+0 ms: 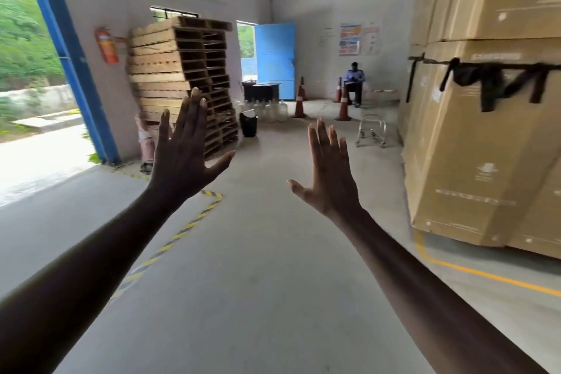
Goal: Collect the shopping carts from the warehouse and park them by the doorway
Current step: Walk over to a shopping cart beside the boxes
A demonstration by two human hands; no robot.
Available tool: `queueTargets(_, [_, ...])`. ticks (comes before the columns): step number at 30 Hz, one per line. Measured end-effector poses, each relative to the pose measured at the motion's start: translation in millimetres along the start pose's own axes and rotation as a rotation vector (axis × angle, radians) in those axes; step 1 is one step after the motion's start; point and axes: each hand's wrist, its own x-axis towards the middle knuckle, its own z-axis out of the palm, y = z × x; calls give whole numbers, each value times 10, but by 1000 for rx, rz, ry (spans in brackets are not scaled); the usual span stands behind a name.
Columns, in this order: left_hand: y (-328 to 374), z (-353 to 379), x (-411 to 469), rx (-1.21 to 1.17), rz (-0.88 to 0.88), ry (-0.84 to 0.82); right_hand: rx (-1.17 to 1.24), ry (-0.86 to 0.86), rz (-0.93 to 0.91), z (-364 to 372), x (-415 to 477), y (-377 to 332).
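Both my arms reach forward over the grey warehouse floor. My left hand (186, 146) is raised with its back to me, fingers spread, holding nothing. My right hand (329, 173) is raised the same way, fingers apart and empty. A small metal cart (372, 130) stands far ahead on the floor, beside the tall cardboard boxes, well beyond both hands. The wide doorway (33, 94) with a blue frame opens to the outside at the left.
A tall stack of wooden pallets (185, 82) leans by the left wall. Huge cardboard boxes (485, 118) fill the right side. Orange cones (300, 100), water jugs (273, 111), a black bin (249, 124), a desk and a seated person (353, 83) are at the back near a blue door (274, 61).
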Motion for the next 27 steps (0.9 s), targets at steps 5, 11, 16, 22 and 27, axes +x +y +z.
queueTargets(5, [446,610,395,-63,65,19,-62,11,44,226,71,603])
queueTargets(11, [967,1569,992,-151,110,35,-171,0,79,648,438,1352])
queueTargets(16, [1368,2606,1598,-238,111,30,-253,-29,110,1189,1040,2019])
queueTargets(22, [1653,3682,2288,-329,107,-76,-284,-122,125,1695,1723,2728])
queueTargets(27, [1954,4270,2580,-429,135,-178,-307,-174,171,2069,1952,3232])
